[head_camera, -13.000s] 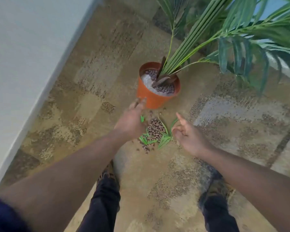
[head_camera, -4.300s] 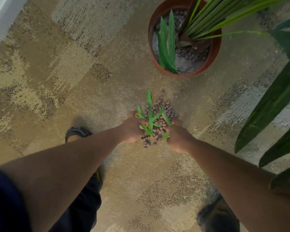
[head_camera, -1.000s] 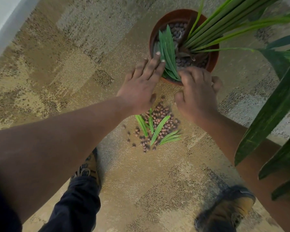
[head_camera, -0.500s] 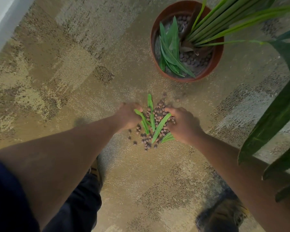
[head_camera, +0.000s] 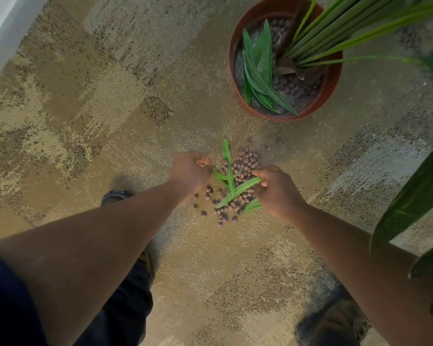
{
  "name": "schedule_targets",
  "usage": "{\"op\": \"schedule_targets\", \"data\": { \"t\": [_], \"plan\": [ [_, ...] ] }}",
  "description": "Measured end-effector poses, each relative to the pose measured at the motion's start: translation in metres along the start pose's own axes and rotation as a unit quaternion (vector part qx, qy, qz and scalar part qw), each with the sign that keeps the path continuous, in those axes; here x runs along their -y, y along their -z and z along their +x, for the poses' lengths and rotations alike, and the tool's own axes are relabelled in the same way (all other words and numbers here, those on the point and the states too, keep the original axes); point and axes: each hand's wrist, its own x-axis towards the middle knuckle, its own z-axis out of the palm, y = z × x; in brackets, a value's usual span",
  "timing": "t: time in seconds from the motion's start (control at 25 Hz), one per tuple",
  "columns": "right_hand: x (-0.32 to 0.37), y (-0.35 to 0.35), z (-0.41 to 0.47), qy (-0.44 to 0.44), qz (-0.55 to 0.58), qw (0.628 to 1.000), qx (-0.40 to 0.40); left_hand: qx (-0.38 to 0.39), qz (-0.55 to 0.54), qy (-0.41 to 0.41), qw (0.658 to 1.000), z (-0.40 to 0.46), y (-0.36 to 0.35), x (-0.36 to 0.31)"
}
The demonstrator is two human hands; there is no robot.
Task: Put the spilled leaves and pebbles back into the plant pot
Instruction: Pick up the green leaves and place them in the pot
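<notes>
Indoor room, patterned carpet tiles point(head_camera: 135, 71), white wall base point(head_camera: 0, 33), potted palm point(head_camera: 335, 78)

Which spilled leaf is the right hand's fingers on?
The long diagonal leaf crossing the pebble pile; the right hand pinches its upper tip. The upright leaf lies untouched.

Floor was patchy tan-and-brown carpet point(head_camera: 90, 101). White wall point(head_camera: 0, 23) ran along the top-left corner. Dark shoe point(head_camera: 115, 196) sat on the carpet left of centre, second shoe point(head_camera: 333, 320) bottom right. Dark trouser leg point(head_camera: 125, 303) at the bottom.
</notes>
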Motion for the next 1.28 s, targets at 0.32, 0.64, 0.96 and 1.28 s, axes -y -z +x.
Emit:
{"op": "schedule_targets", "data": {
  "t": [0.32, 0.64, 0.96, 1.28],
  "plan": [
    [0.009, 0.019, -0.014, -0.025, 0.091, 0.993, -0.069, 0.069, -0.092, -0.009, 0.993, -0.013, 0.023, -0.020],
    [0.052, 0.119, -0.037, -0.038, 0.432, 0.858, -0.273, -0.189, -0.178, -0.292, 0.920, -0.025, 0.056, -0.130],
    [0.072, 0.129, -0.009, -0.182, 0.542, 0.766, -0.294, -0.080, 0.060, -0.335, 0.937, 0.015, 0.029, -0.153],
    [0.079, 0.123, 0.004, -0.209, 0.682, 0.662, -0.229, -0.175, 0.001, -0.417, 0.892, 0.010, 0.031, -0.140]
  ]
}}
